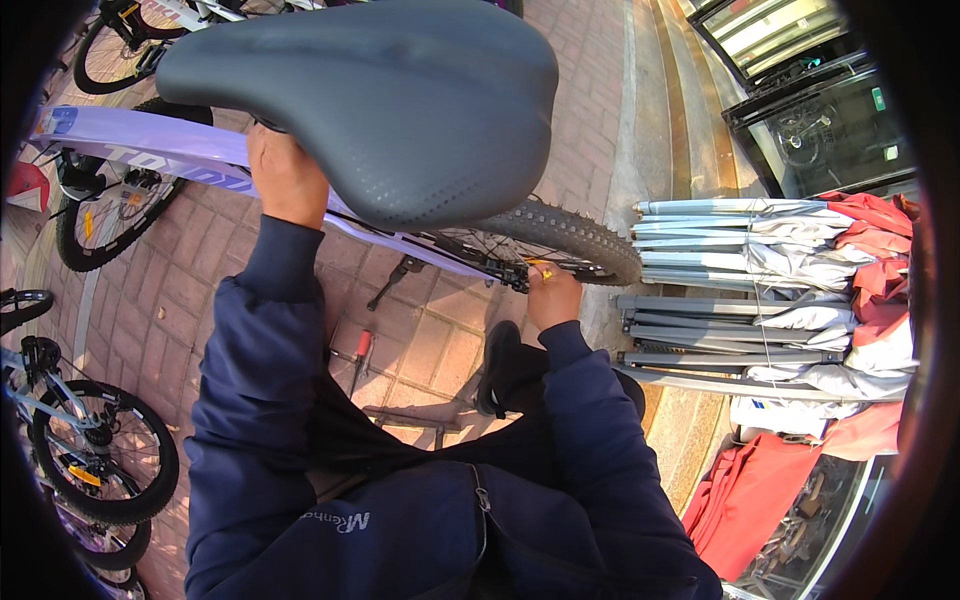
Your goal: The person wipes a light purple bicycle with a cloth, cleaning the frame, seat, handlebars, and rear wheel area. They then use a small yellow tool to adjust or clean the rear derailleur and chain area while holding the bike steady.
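Observation:
A black bicycle saddle (400,110) fills the upper middle, on a purple bicycle frame (190,155) that runs from the left edge toward the knobby rear tyre (570,235). My left hand (290,178) is closed at the saddle's left side, gripping it from beneath; its fingertips are partly hidden there. Low beside the rear wheel, my right hand (555,298) is closed on a small yellow thing (543,270), perhaps a tool handle, close to the chain parts. Just what it is cannot be made out.
A red-handled tool (363,345) is on the brick paving by my feet, near the kickstand (393,282). Other bicycles (100,450) stand along the left. To the right lie bundled folded poles (740,240) with red cloth (750,500), beside a step and glass doors (830,130).

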The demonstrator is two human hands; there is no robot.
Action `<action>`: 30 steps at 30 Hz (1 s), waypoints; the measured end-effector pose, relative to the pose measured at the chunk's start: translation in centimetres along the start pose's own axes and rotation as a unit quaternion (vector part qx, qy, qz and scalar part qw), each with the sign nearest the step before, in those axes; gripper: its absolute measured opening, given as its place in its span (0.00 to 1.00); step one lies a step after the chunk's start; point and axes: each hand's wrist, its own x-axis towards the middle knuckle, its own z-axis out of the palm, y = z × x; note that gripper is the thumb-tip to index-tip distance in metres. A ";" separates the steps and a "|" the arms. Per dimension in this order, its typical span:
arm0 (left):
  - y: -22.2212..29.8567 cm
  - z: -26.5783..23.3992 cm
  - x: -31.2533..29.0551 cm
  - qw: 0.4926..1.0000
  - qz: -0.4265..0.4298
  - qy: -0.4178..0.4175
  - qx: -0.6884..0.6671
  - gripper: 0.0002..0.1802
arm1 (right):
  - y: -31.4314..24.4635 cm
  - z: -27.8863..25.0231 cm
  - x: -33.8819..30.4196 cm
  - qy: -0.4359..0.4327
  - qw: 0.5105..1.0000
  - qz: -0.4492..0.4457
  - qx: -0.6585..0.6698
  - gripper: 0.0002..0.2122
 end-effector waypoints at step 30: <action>-1.1 -0.4 -0.4 0.997 0.052 -0.006 0.058 0.07 | 1.4 -3.5 0.6 -0.016 0.975 -0.068 -0.210 0.07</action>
